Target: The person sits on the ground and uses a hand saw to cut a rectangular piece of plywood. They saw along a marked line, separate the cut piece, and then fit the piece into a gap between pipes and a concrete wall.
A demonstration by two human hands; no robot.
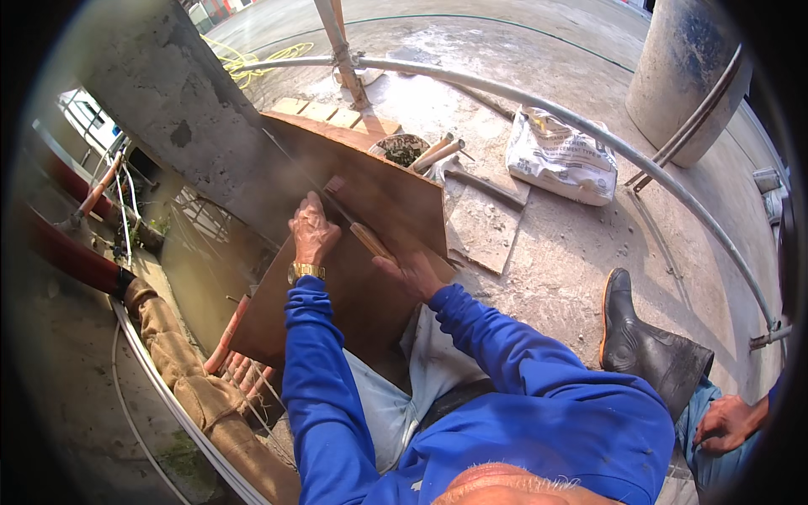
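A brown wooden board [396,206] lies tilted across my lap, beside the concrete pillar. Over it runs a tool with a wooden handle [371,241] and a long, thin metal blade; its exact kind does not show. My right hand [411,274] closes round the near end of that handle. Left of the blade, my left hand [313,232] rests on the board with its fingers bent together. Whatever those fingers may hold is hidden. A small red-and-white patch [335,183] shows next to the blade.
A rough concrete pillar [168,101] rises at the far left. A curved metal rail [505,84] crosses behind a cement bag [562,156]. A bucket [400,150] stands past the board. At right are another person's black boot [644,337] and hand [730,423]. Burlap-wrapped pipe [181,358] runs at left.
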